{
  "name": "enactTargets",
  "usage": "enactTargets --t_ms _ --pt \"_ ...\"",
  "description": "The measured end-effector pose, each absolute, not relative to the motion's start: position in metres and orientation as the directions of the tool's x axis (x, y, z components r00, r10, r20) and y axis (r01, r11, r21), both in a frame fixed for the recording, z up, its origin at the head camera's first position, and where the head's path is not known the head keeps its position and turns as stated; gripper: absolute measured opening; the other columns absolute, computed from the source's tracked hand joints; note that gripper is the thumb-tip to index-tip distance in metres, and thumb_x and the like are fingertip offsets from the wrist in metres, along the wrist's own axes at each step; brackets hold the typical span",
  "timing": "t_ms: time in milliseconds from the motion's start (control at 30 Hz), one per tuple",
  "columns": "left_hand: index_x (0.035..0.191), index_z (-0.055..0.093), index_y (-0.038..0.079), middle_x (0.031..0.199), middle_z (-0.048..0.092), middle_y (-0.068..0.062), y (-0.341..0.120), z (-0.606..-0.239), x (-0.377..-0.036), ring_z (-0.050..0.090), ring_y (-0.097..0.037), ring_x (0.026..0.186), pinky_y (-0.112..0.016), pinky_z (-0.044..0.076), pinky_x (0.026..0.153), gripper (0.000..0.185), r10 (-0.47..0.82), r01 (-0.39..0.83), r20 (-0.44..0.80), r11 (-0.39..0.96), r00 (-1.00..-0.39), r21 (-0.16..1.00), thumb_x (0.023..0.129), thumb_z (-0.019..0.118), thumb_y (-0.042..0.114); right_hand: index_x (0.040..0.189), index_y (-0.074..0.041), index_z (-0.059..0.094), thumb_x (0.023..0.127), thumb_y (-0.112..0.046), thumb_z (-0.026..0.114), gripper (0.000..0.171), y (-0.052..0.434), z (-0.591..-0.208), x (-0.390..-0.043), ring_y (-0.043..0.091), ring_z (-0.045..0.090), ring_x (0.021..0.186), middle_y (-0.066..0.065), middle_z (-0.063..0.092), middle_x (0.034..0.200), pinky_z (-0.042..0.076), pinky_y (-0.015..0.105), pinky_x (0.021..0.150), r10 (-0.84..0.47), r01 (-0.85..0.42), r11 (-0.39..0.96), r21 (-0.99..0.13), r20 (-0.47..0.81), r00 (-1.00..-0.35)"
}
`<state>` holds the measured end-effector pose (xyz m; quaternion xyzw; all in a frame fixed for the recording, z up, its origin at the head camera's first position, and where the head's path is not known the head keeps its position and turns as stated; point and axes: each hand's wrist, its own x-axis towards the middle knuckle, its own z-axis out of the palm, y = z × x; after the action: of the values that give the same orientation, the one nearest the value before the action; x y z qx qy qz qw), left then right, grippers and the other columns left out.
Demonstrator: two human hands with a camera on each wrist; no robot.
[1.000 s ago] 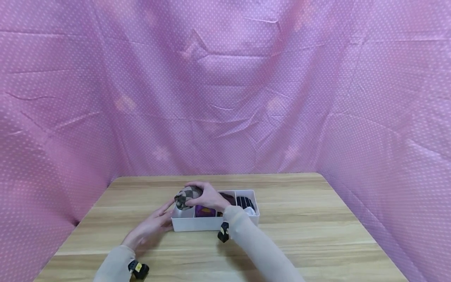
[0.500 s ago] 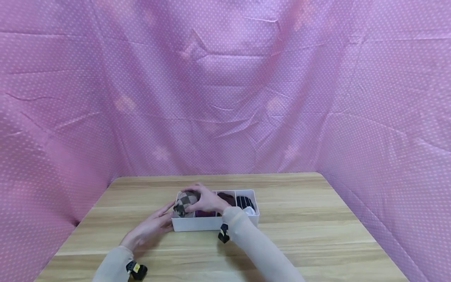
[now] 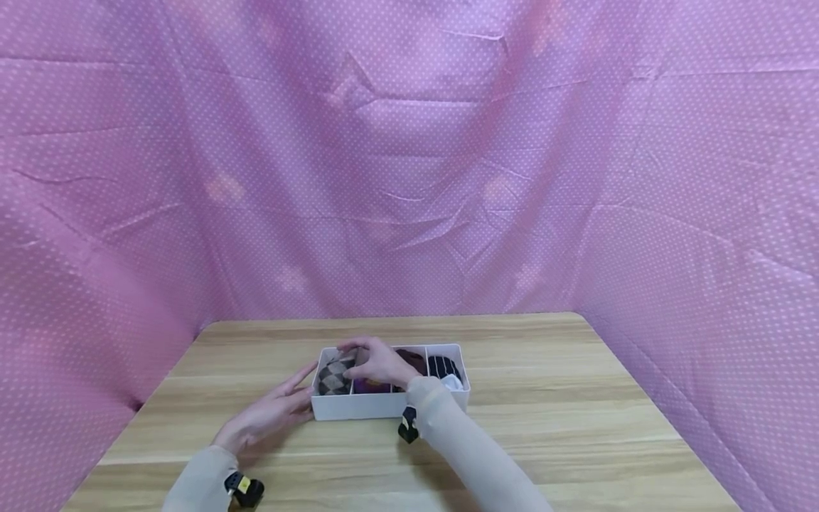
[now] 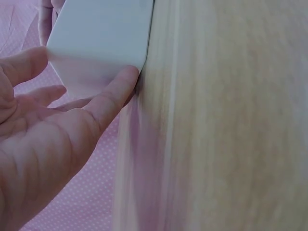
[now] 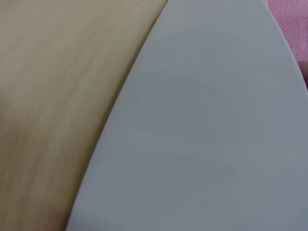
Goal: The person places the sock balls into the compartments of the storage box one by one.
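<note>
A white divided box [image 3: 355, 408] stands on the table. In its leftmost compartment lies a rolled checkered sock bundle [image 3: 334, 378], brown and grey. My right hand [image 3: 380, 363] is just over that bundle and the divider beside it, thumb and fingers spread apart; a slight touch cannot be ruled out. My left hand [image 3: 271, 412] rests its extended fingers against the box's left end. In the left wrist view the fingers [image 4: 113, 96] lie along the white end wall. Only the box's front wall [image 5: 202, 120] fills the right wrist view, and the right hand's grip is hidden there.
Other compartments hold a purple bundle [image 3: 371, 386] with yellow, a dark brown one [image 3: 412, 359], and a black striped one [image 3: 443, 366] with a white piece [image 3: 452, 382]. Pink dotted cloth [image 3: 409, 178] hangs around the wooden table [image 3: 544, 412].
The checkered sock bundle has gone down from above the box into the left compartment. My right hand has lowered with it and come away slightly rightward. The left hand keeps its place.
</note>
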<state>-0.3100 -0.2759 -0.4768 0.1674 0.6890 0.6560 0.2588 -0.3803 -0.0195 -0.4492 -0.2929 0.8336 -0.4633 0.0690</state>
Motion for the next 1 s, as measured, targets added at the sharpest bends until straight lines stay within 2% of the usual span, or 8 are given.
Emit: enactTargets --t_ms 300,467,667,767,1000 --pt "0.158 -0.004 0.028 0.158 0.016 -0.031 -0.2755 -0.4748 -0.3095 0.029 -0.041 0.144 -0.049 0.027 0.120 0.068 0.555 -0.105 -0.141 0.097 -0.820 0.990 0.107 0.040 0.024 0.125 -0.022 0.067 0.091 -0.011 0.069 0.036 -0.0237 -0.4511 -0.3808 0.011 0.054 0.124 -0.011 0.066 0.124 0.041 0.045 0.112 -0.484 -0.414 0.435 -0.800 0.180 -0.857" --pt "0.158 -0.005 0.025 0.157 0.017 -0.032 -0.2755 -0.4746 -0.3096 0.031 -0.043 0.143 -0.050 0.026 0.120 0.069 0.551 -0.091 -0.140 0.116 -0.823 0.989 0.107 0.040 0.025 0.123 -0.019 0.068 0.092 -0.007 0.066 0.034 -0.0267 -0.4510 -0.3790 0.012 0.055 0.124 -0.008 0.068 0.122 0.041 0.045 0.113 -0.462 -0.413 0.441 -0.797 0.193 -0.866" --pt "0.158 -0.006 0.025 0.156 0.022 -0.032 -0.2755 -0.4739 -0.3107 0.036 -0.043 0.140 -0.053 0.022 0.121 0.070 0.549 -0.085 -0.139 0.123 -0.824 0.989 0.106 0.041 0.026 0.123 -0.017 0.069 0.093 -0.004 0.062 0.033 -0.0281 -0.4516 -0.3776 0.011 0.061 0.116 -0.005 0.070 0.121 0.051 0.032 0.103 -0.473 -0.435 0.471 -0.768 0.196 -0.859" --pt "0.159 -0.004 0.026 0.156 0.024 -0.029 -0.2751 -0.4728 -0.3122 0.037 -0.042 0.140 -0.054 0.021 0.121 0.071 0.540 -0.101 -0.150 0.120 -0.828 0.988 0.106 0.043 0.027 0.123 -0.016 0.068 0.094 -0.002 0.060 0.033 -0.0284 -0.4510 -0.3775 0.010 0.063 0.114 -0.004 0.070 0.121 0.053 0.027 0.099 -0.483 -0.442 0.481 -0.757 0.193 -0.854" --pt "0.159 0.001 0.026 0.154 0.030 -0.028 -0.2728 -0.4698 -0.3142 0.044 -0.040 0.136 -0.058 0.021 0.120 0.071 0.488 -0.092 -0.166 0.172 -0.857 0.981 0.104 0.046 0.030 0.124 -0.016 0.069 0.097 -0.005 0.057 0.031 -0.0261 -0.4504 -0.3766 0.010 0.062 0.116 -0.005 0.069 0.123 0.052 0.027 0.100 -0.494 -0.432 0.465 -0.773 0.179 -0.851"
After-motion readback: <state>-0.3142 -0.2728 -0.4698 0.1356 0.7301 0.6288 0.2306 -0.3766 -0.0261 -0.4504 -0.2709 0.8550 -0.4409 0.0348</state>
